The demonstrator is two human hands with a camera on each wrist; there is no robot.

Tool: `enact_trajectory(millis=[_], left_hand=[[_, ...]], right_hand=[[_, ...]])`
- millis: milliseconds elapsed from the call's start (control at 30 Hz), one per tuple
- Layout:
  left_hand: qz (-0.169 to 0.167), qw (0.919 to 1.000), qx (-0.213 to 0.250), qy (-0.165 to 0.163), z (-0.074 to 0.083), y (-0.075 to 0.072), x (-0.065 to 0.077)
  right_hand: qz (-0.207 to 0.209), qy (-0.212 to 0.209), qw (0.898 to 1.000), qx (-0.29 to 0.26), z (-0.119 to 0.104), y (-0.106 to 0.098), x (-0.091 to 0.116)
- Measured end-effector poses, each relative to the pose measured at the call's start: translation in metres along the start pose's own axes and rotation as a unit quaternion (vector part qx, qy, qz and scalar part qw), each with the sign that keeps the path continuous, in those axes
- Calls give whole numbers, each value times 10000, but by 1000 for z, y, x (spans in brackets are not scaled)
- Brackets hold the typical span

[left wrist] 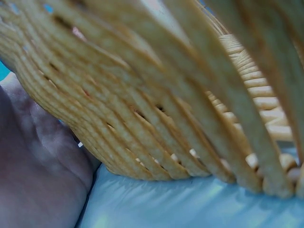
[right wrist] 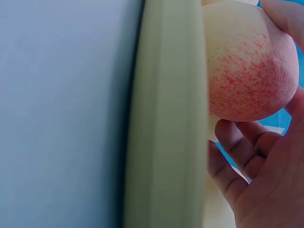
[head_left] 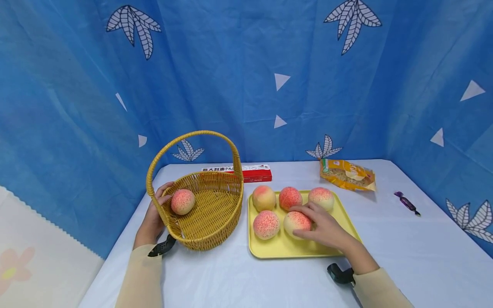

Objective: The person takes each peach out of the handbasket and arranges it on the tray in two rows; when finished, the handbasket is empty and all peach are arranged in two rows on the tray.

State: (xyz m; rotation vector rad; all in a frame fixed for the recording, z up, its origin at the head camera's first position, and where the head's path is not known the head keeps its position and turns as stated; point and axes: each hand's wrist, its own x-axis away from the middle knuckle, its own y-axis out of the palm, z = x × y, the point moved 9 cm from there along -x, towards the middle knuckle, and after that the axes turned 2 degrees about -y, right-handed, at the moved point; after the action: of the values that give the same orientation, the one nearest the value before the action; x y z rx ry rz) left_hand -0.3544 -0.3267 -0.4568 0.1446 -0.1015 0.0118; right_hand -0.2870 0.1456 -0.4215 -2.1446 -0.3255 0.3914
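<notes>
A wicker basket (head_left: 215, 205) with a tall hoop handle stands at left, with one peach (head_left: 182, 202) lying inside by its left wall. My left hand (head_left: 152, 216) grips the basket's left side, fingertips at the rim; in the left wrist view the palm (left wrist: 42, 156) lies along the woven wall (left wrist: 118, 104). On the yellow tray (head_left: 294, 253), my right hand (head_left: 327, 226) holds a pale peach with red speckles (head_left: 295, 223), thumb on the near side and fingers over the far side. The right wrist view shows fingers curled round that peach (right wrist: 251, 66).
Several other peaches share the tray, one (head_left: 266, 224) just left of the held one. Behind the basket lies a red and white pasta box (head_left: 257, 175). An orange bag of pasta (head_left: 348, 174) and a purple-wrapped candy (head_left: 407, 203) lie at right. Blue curtains (head_left: 246, 85) surround the table.
</notes>
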Motion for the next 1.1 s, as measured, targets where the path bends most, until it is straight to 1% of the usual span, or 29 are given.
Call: enact_trajectory(millis=[133,367,633,867,1100], left_hand=[[33,10000,19,-50,0,0,1],[38,10000,-30,-5,1,0,3],[54,10000,-19,-44,0,0,2],[52,10000,-67,-49,-1,0,1],[45,10000,-72,1,1,0,1]], right_hand=[[-66,47,9999,-78,3,1,0],[-188,-51,9997,-145,5,2,1],[-329,-52,9992,-242,7,2,4],[-609,-1,9946,-844,10,7,6],[-538,38,9927,-1077,11,10,5]])
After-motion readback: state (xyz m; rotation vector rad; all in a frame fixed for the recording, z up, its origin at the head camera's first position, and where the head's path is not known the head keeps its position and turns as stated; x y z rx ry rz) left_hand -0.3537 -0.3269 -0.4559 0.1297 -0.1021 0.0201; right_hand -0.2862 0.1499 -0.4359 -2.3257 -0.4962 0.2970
